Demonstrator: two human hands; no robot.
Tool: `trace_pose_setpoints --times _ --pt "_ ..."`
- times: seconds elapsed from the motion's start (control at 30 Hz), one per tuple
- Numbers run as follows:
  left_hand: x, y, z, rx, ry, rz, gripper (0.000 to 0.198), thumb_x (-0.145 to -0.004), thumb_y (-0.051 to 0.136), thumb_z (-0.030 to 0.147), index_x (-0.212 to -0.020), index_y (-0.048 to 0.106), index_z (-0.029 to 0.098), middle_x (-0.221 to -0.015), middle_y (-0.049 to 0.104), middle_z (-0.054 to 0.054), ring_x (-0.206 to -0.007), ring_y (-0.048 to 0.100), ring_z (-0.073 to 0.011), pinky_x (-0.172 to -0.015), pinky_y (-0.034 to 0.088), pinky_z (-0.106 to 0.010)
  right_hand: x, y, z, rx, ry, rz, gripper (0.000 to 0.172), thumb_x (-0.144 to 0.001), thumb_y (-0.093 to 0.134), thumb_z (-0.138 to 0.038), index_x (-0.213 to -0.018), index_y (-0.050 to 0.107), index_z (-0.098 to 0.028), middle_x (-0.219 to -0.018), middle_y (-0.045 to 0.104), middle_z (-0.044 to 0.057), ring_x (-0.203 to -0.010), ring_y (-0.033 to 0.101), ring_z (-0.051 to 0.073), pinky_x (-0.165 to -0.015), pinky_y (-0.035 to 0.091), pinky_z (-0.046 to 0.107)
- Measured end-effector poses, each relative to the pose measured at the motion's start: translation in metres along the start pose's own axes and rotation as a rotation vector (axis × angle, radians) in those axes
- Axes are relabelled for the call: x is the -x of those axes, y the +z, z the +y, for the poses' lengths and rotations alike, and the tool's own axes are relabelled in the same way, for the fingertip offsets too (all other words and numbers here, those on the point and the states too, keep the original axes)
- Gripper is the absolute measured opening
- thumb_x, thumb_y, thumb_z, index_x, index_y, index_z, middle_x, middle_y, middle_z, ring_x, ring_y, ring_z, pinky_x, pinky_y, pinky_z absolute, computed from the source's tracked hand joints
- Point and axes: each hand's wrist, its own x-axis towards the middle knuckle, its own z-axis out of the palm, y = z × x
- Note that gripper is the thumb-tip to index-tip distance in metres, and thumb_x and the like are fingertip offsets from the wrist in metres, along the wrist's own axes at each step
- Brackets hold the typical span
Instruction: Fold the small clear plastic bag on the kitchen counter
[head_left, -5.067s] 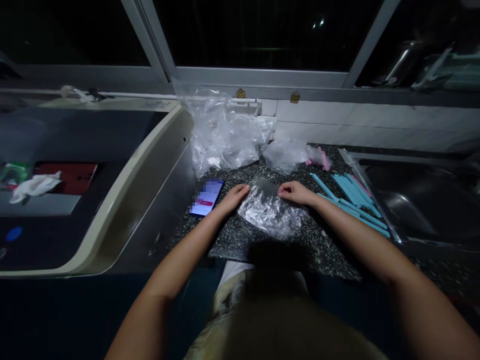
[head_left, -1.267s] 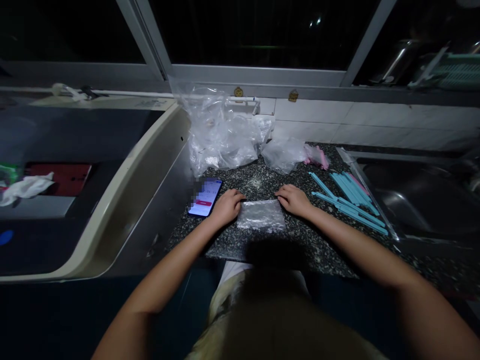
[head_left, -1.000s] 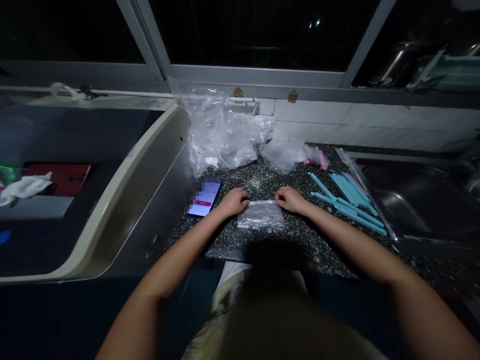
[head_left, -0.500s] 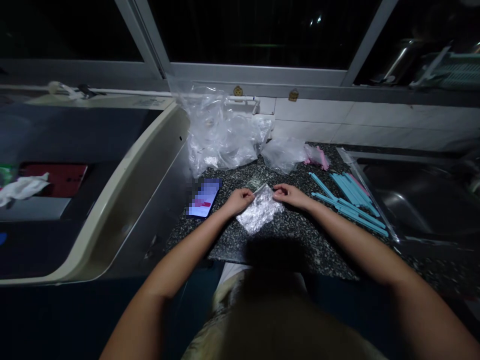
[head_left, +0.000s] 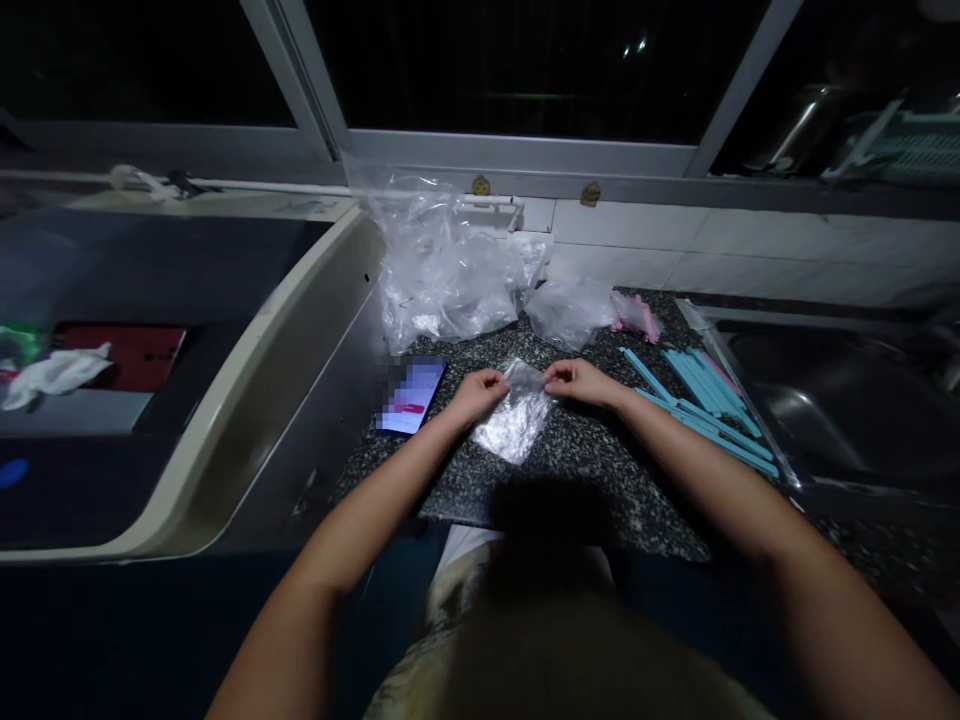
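At the centre of the frame, the left hand (head_left: 478, 397) and right hand (head_left: 581, 383) each pinch an upper side of a small crinkled clear plastic bag (head_left: 514, 425) between thumb and fingers, above the speckled granite counter (head_left: 487, 495). A lit smartphone (head_left: 414, 397) lies left of centre; light-blue plastic sticks (head_left: 709, 385) lie right of centre, beside the metal sink (head_left: 817, 400) at the right.

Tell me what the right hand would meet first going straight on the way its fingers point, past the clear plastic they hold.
Most likely the left hand: the right hand points across the clear plastic almost straight at it, though depth is hard to judge from one view.
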Motion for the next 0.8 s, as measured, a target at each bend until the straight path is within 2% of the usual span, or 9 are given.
trace_pose_setpoints --times 0.07,0.13,0.27,0.43,0.57,0.63,0.8 --pt "0.0 0.002 -0.002 0.122 -0.009 0.045 0.036 -0.049 0.07 0.044 -0.061 0.056 0.014 -0.053 0.05 0.005 -0.05 0.042 -0.0074 -0.053 0.032 -0.02 0.003 0.002 0.001 -0.13 0.007 0.078 0.035 -0.054 0.072 -0.034 -0.083 0.062 -0.017 -0.069 0.061 -0.002 -0.061 0.05 0.009 -0.059 0.037 0.022" --pt "0.003 0.002 -0.006 0.211 -0.004 0.072 0.037 -0.048 0.072 0.044 -0.064 0.057 0.014 -0.056 0.052 0.005 -0.052 0.044 -0.0075 -0.055 0.034 -0.02 0.005 0.007 0.005 -0.22 0.043 0.076 0.042 -0.055 0.072 -0.038 -0.09 0.062 -0.017 -0.075 0.063 0.0 -0.064 0.053 0.01 -0.062 0.039 0.024" --pt "0.006 0.0 -0.012 0.237 -0.001 0.081 0.038 -0.047 0.073 0.043 -0.067 0.059 0.014 -0.059 0.056 0.004 -0.055 0.047 -0.0086 -0.058 0.037 -0.021 0.005 0.017 0.016 -0.24 0.079 0.021 0.04 -0.046 0.077 -0.036 -0.077 0.064 -0.014 -0.07 0.063 -0.001 -0.068 0.055 0.012 -0.073 0.04 0.027" --pt "0.004 -0.011 -0.012 0.065 0.037 0.018 0.033 -0.051 0.071 0.039 -0.069 0.06 0.014 -0.065 0.059 0.002 -0.061 0.05 -0.0105 -0.063 0.038 -0.022 -0.001 0.018 0.02 -0.078 0.083 0.107 0.032 -0.044 0.074 -0.036 -0.059 0.057 -0.014 -0.055 0.054 -0.006 -0.055 0.046 0.008 -0.065 0.038 0.026" --pt "0.003 -0.016 -0.011 -0.053 0.058 -0.027 0.026 -0.054 0.069 0.035 -0.063 0.057 0.014 -0.06 0.056 0.003 -0.06 0.049 -0.0096 -0.064 0.039 -0.022 0.0 0.016 0.016 -0.04 -0.024 0.144 0.029 -0.051 0.07 -0.035 -0.067 0.058 -0.014 -0.061 0.055 -0.005 -0.058 0.047 0.009 -0.064 0.038 0.025" --pt "0.003 -0.016 -0.013 -0.087 0.073 -0.019 0.023 -0.058 0.066 0.034 -0.064 0.057 0.014 -0.061 0.056 0.003 -0.06 0.05 -0.0096 -0.065 0.039 -0.023 0.002 0.018 0.015 0.001 -0.032 0.134 0.028 -0.052 0.069 -0.033 -0.07 0.057 -0.015 -0.06 0.053 -0.005 -0.057 0.046 0.008 -0.06 0.037 0.024" --pt "0.01 -0.019 -0.021 -0.24 0.146 -0.028 0.017 -0.064 0.061 0.03 -0.069 0.059 0.014 -0.067 0.059 0.001 -0.066 0.052 -0.0122 -0.069 0.041 -0.025 0.005 0.026 0.023 0.305 -0.013 0.095 0.019 -0.057 0.063 -0.026 -0.05 0.049 -0.016 -0.046 0.039 -0.007 -0.047 0.035 0.006 -0.049 0.028 0.021"
